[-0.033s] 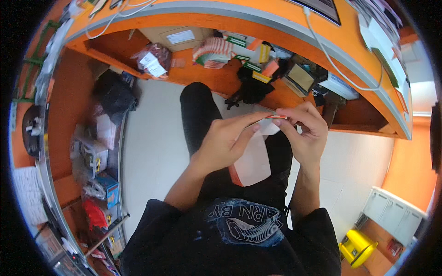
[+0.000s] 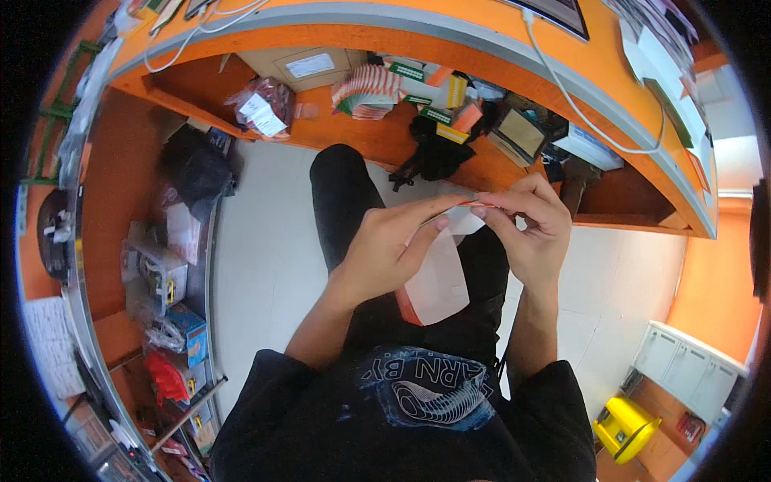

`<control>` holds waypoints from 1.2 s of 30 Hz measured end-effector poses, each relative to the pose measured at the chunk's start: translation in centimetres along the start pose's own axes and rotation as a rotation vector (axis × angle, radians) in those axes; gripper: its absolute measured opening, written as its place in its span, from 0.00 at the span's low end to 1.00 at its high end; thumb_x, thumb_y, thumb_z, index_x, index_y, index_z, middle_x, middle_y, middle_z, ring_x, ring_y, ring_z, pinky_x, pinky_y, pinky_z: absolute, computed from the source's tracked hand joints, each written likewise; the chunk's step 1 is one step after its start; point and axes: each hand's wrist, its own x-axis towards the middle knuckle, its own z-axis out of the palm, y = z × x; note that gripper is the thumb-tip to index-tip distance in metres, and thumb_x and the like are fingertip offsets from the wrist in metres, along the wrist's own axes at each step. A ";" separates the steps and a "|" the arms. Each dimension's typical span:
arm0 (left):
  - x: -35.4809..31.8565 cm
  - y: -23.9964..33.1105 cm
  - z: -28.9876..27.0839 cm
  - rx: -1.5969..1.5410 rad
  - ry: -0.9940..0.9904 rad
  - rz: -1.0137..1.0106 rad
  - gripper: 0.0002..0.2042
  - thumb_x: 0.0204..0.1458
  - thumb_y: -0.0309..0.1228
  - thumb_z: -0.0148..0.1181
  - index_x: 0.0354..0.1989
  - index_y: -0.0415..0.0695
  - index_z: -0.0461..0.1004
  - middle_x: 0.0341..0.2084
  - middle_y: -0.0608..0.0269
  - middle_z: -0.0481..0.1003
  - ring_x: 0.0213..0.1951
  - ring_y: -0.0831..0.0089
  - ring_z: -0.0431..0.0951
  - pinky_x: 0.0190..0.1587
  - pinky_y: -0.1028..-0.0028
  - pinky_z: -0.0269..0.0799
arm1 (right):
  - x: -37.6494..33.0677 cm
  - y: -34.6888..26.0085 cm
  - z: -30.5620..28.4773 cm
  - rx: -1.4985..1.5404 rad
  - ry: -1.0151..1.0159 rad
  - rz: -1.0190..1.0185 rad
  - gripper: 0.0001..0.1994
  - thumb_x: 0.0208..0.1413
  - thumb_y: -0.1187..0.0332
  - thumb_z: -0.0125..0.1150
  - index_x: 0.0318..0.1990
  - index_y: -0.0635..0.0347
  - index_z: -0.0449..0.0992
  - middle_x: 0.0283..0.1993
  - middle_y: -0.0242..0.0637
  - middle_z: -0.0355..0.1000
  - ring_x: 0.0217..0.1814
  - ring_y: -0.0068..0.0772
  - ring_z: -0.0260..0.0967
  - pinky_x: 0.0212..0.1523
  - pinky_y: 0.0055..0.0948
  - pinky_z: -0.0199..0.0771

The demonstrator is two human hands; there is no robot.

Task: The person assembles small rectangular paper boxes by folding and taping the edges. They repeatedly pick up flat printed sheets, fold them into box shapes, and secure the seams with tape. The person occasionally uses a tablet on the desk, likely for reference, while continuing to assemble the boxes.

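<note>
A thin folded card (image 2: 438, 285), white on the face toward me and orange along its edges, hangs above my lap. My left hand (image 2: 377, 253) is closed on its left side, the thumb against the white face and the fingers stretched along the upper edge. At the upper right corner, my right hand (image 2: 532, 229) pinches the same card between thumb and fingers. An orange strip of the edge shows between the two sets of fingertips. The far face of the card is hidden from me.
An orange desk (image 2: 385, 22) curves ahead, carrying a laptop (image 2: 554, 12) and a white cable (image 2: 562, 106). On its lower shelf lie a fanned stack of printed cards (image 2: 368, 90), a cardboard box (image 2: 301, 68) and a black bag (image 2: 438, 153). A yellow bin (image 2: 626, 430) stands lower right.
Both hands keep their hold on the card, which sits almost the same. The surroundings have shifted slightly to the left in the view.
</note>
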 end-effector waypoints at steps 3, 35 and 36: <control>0.7 0.7 0.2 0.018 0.002 -0.076 0.14 0.62 0.25 0.56 0.54 0.36 0.73 0.44 0.48 0.81 0.43 0.64 0.84 0.45 0.71 0.77 | 0.2 0.1 0.1 0.022 0.090 0.016 0.12 0.44 0.80 0.73 0.39 0.58 0.86 0.35 0.33 0.72 0.32 0.21 0.70 0.32 0.20 0.70; -0.8 3.2 2.1 -0.081 0.378 -0.102 0.08 0.57 0.19 0.61 0.44 0.32 0.79 0.49 0.46 0.77 0.52 0.64 0.78 0.54 0.71 0.72 | -2.9 0.5 3.9 0.538 0.139 0.066 0.17 0.53 0.85 0.66 0.52 0.71 0.77 0.50 0.44 0.78 0.49 0.30 0.78 0.51 0.27 0.79; -0.7 3.5 2.3 -0.103 0.389 -0.119 0.07 0.57 0.19 0.61 0.43 0.32 0.79 0.48 0.47 0.78 0.51 0.64 0.78 0.53 0.72 0.72 | -2.9 0.6 3.9 0.529 0.127 0.053 0.17 0.52 0.86 0.66 0.51 0.71 0.77 0.51 0.44 0.77 0.49 0.31 0.78 0.52 0.29 0.79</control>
